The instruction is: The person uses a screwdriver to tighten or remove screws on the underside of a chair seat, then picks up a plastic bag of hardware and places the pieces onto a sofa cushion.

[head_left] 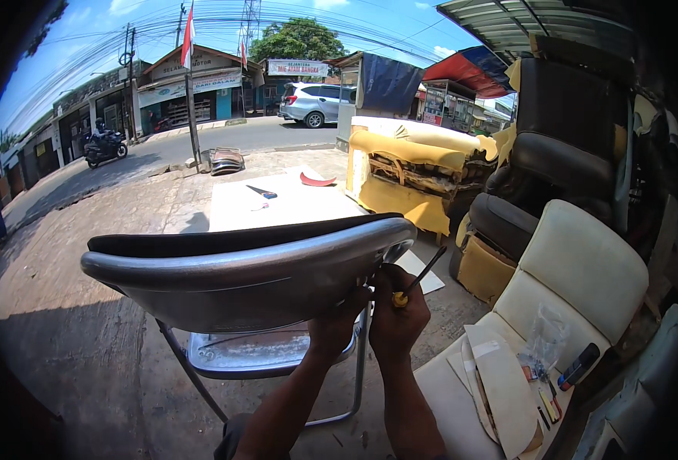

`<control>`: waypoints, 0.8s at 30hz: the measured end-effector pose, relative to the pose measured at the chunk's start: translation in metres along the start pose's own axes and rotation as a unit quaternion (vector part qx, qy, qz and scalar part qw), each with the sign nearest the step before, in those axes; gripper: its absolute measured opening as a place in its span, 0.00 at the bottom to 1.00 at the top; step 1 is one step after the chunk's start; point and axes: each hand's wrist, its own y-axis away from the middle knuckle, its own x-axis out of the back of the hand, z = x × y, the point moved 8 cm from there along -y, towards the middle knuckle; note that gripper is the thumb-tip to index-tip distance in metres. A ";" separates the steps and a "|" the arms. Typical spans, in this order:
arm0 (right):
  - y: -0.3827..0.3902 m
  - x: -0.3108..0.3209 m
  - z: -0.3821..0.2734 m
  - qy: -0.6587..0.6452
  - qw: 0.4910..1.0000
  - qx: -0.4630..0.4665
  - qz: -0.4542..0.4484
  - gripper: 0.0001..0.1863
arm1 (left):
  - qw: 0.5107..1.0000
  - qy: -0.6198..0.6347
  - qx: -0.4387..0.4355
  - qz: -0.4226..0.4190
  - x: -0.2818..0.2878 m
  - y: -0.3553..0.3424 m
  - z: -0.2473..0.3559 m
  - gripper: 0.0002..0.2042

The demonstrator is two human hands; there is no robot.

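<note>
A metal folding chair with a dark padded backrest [224,280] stands before me, its metal seat [239,354] below. My left hand [331,326] is at the backrest's lower right corner, fingers closed against it; what they grip is partly hidden. My right hand [402,322] is just beside it at the frame's right bend, closed round a screwdriver [400,297] with a yellow handle, its dark shaft angled up to the right. The fingertips of both hands are partly hidden at the corner.
A white board [231,195] with cutters lies beyond the chair. At right a cream chair [572,268] holds card pieces [492,383], a plastic bag and tools. Torn yellow-foam sofas [400,199] and dark seats stand behind. A motorbike [105,149] and car [314,103] are on the road.
</note>
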 end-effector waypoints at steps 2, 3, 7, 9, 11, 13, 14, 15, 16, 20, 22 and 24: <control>0.001 0.002 0.001 0.014 1.000 -0.017 0.004 0.06 | 0.999 -0.034 -0.022 -0.002 -0.001 0.001 0.000 0.12; 0.001 0.002 0.002 0.022 0.999 -0.028 0.005 0.06 | 0.999 -0.031 -0.017 -0.012 0.000 0.002 -0.002 0.12; 0.001 0.000 0.000 0.076 0.997 0.003 -0.033 0.09 | 0.998 0.001 -0.033 -0.044 -0.001 0.001 -0.001 0.12; -0.001 0.000 0.003 0.074 0.996 -0.023 -0.033 0.09 | 0.999 -0.003 -0.028 -0.041 -0.003 -0.003 0.001 0.12; -0.001 0.001 0.002 0.076 0.996 -0.030 -0.022 0.09 | 0.999 0.004 -0.008 -0.038 -0.005 -0.001 -0.001 0.11; 0.000 0.002 0.005 0.079 0.995 -0.054 -0.012 0.08 | 0.999 0.029 0.013 -0.026 -0.005 0.000 0.003 0.11; 0.000 0.003 0.001 0.089 0.995 -0.039 -0.014 0.08 | 0.999 0.026 0.022 -0.025 -0.006 -0.001 0.004 0.11; -0.002 0.002 -0.005 0.099 0.995 -0.024 -0.016 0.09 | 0.999 0.023 0.029 -0.024 -0.007 -0.002 0.005 0.11; -0.002 0.003 -0.010 0.111 0.994 -0.013 -0.018 0.09 | 0.999 0.000 0.035 -0.031 -0.007 -0.003 0.006 0.11; -0.002 -0.002 -0.015 0.187 0.982 0.032 -0.018 0.08 | 0.999 -0.015 0.024 -0.028 -0.002 -0.001 -0.003 0.14; -0.001 -0.005 -0.019 0.214 0.975 0.057 -0.019 0.08 | 0.999 -0.029 0.039 -0.016 0.001 0.001 -0.005 0.14; 0.000 -0.007 -0.023 0.214 0.974 0.076 -0.014 0.08 | 0.999 -0.036 0.026 -0.011 0.002 0.001 -0.007 0.15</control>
